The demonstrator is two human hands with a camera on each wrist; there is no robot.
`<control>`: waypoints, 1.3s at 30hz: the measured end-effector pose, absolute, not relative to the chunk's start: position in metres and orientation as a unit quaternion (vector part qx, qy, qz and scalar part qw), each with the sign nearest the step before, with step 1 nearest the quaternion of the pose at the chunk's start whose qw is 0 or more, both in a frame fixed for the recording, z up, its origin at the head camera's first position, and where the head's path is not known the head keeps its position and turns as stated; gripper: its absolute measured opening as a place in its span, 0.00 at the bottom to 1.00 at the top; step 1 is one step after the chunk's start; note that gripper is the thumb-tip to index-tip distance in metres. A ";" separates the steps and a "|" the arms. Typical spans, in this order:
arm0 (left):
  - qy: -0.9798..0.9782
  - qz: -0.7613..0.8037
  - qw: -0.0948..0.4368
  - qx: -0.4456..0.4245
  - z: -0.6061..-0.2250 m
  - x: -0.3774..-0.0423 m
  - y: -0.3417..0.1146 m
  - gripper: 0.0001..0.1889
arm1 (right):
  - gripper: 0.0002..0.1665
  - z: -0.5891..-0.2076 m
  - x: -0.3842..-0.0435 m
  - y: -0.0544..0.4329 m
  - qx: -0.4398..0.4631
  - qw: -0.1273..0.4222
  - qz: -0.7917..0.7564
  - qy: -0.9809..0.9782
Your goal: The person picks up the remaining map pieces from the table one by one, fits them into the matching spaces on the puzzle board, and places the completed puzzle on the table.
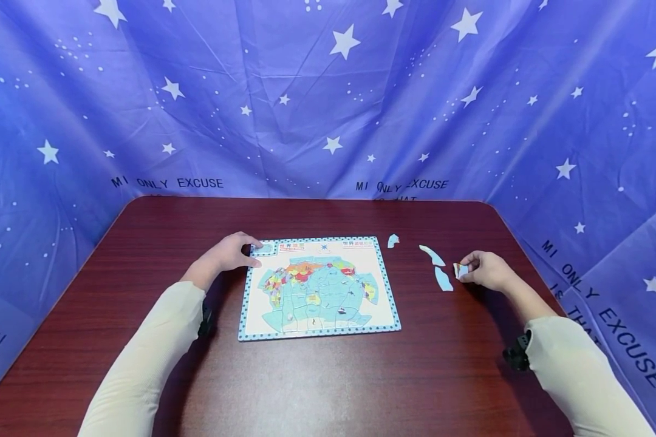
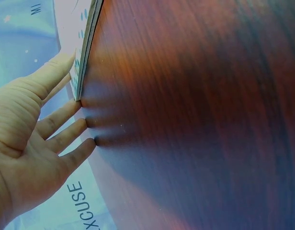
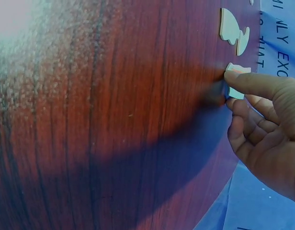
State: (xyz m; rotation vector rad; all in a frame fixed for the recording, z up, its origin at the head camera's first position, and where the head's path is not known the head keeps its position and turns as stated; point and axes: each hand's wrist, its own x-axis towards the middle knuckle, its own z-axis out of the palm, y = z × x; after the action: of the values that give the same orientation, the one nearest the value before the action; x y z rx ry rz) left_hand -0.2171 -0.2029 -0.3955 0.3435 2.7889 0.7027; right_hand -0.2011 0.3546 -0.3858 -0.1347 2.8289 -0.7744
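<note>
At the far left corner of the puzzle board (image 1: pixel 319 334), left hand (image 1: pixel 231 252) with fingers spread, thumb lying on the face, other fingers at and past the edge; nothing clasped. Flat on the table (image 1: pixel 317 388), that board: probably light, thin and stiff, with a smooth, slightly slippery face. Best held by the dotted rim and kept level, for fear of spilling loosely set parts.

Within the rim, as if on a shallow tray, map pieces (image 1: pixel 314 297) packed close together, coloured land amid blue sea; just beside the left fingers, a small framed inset (image 1: pixel 265 249).

Farther right, directly on the table, a short piece (image 1: pixel 393 241) by itself, then a curved piece (image 1: pixel 431 254) and a pointed piece (image 1: pixel 443 279) nearly end to end; touching or not, hard to say.

Next along, a pale piece (image 1: pixel 462 271), tilted, pinched between thumb and fingertips of the right hand (image 1: pixel 491 271), with only its thickness between. Likely feather-light and stiff, fragile at thin corners; best taken by opposite edges.
</note>
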 end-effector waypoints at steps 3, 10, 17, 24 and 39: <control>0.955 0.242 0.123 0.118 -0.396 -0.217 -0.203 0.26 | 0.19 -0.385 -0.201 0.356 -0.039 0.103 -0.269 0.957; 0.956 0.242 0.117 0.117 -0.395 -0.217 -0.202 0.25 | 0.15 -0.382 -0.201 0.359 -0.030 0.107 -0.289 0.951; 0.956 0.240 0.119 0.117 -0.396 -0.217 -0.202 0.26 | 0.14 -0.383 -0.203 0.361 -0.024 0.105 -0.289 0.951; 0.957 0.240 0.115 0.118 -0.396 -0.217 -0.202 0.25 | 0.16 -0.379 -0.202 0.358 -0.030 0.102 -0.276 0.955; 0.957 0.237 0.117 0.118 -0.395 -0.217 -0.201 0.26 | 0.16 -0.372 -0.200 0.357 -0.032 0.096 -0.262 0.960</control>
State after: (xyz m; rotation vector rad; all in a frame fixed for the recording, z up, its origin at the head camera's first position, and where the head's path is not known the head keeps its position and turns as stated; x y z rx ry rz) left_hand -0.2174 -0.2014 -0.3954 0.3464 2.8005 0.6950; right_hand -0.2004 0.3572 -0.3719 -0.0940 2.8436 -0.7762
